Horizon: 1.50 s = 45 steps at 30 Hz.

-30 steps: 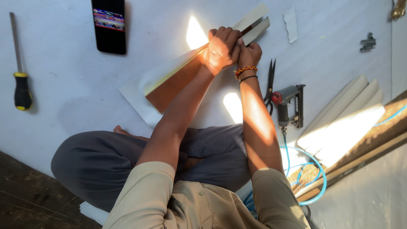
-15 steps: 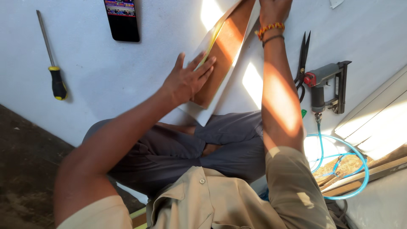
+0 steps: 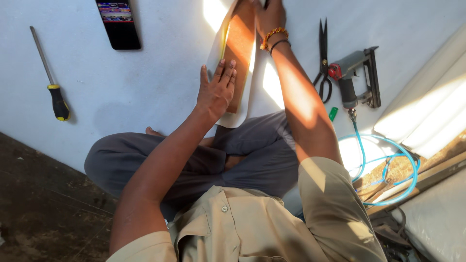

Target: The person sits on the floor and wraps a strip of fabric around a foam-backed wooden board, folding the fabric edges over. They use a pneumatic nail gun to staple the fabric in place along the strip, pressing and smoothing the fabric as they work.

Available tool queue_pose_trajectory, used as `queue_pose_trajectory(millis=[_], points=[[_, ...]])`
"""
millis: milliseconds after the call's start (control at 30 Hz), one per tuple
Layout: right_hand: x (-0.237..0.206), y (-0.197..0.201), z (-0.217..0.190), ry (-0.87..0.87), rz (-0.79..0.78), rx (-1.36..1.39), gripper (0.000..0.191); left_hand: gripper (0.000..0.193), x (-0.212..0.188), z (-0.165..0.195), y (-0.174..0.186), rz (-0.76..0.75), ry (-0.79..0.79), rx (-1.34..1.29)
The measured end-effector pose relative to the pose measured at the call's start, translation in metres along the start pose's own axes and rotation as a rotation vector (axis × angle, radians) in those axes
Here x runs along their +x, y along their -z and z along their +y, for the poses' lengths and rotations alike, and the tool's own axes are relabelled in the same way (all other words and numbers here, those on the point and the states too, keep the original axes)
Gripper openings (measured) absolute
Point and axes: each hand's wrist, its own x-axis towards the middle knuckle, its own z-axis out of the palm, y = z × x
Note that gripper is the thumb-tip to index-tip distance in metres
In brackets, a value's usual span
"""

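I sit cross-legged on a white sheet point(image 3: 160, 73). A long brown wooden strip point(image 3: 240, 53) lies in front of me on a white piece of covering material point(image 3: 257, 104) with a yellow edge. My left hand point(image 3: 216, 90) lies flat, fingers spread, on the near end of the strip. My right hand point(image 3: 269, 14), with bead bracelets on its wrist, presses on the far end at the top edge of the view; its fingers are partly cut off.
A yellow-and-black screwdriver point(image 3: 53, 87) lies at the left. A phone point(image 3: 118, 22) lies at the top. Black scissors point(image 3: 323, 58) and a pneumatic stapler point(image 3: 354, 77) with a blue hose point(image 3: 383, 165) lie at the right, beside white padded rolls point(image 3: 427, 106) and wooden battens point(image 3: 427, 174).
Both hands gripped the strip's far end a second ago. My left hand then slid down to the near end and lies flat there; the right hand stays at the far end.
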Motion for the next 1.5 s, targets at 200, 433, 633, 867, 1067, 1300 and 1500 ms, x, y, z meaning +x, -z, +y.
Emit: queue_pose_trajectory(millis=[200, 433, 633, 867, 1067, 1300, 1500], points=[[-0.032, 0.020, 0.004, -0.118, -0.179, 0.097, 0.034, 0.089, 0.000, 0.015, 0.012, 0.015, 0.041, 0.022], [-0.010, 0.009, 0.028, 0.082, -0.126, -0.009, 0.038, 0.128, 0.014, 0.016, 0.032, -0.138, 0.138, -0.107], [-0.016, 0.010, 0.062, -0.062, -0.561, -0.158, 0.039, 0.121, 0.022, 0.016, 0.021, -0.144, 0.201, -0.140], [-0.120, 0.057, 0.081, -0.288, -1.157, -0.199, 0.026, 0.087, 0.029, 0.017, -0.021, 0.171, 0.204, -0.029], [-0.177, 0.028, 0.104, -0.346, -0.976, -0.288, 0.042, 0.076, 0.029, 0.022, -0.026, 0.123, 0.239, -0.132], [-0.187, 0.032, 0.131, 0.058, -0.726, -0.203, 0.042, 0.072, 0.031, 0.025, -0.015, 0.074, 0.287, -0.114], [-0.199, 0.031, 0.127, 0.123, -0.661, -0.088, 0.030, 0.066, 0.033, 0.024, -0.034, 0.213, 0.283, -0.097]])
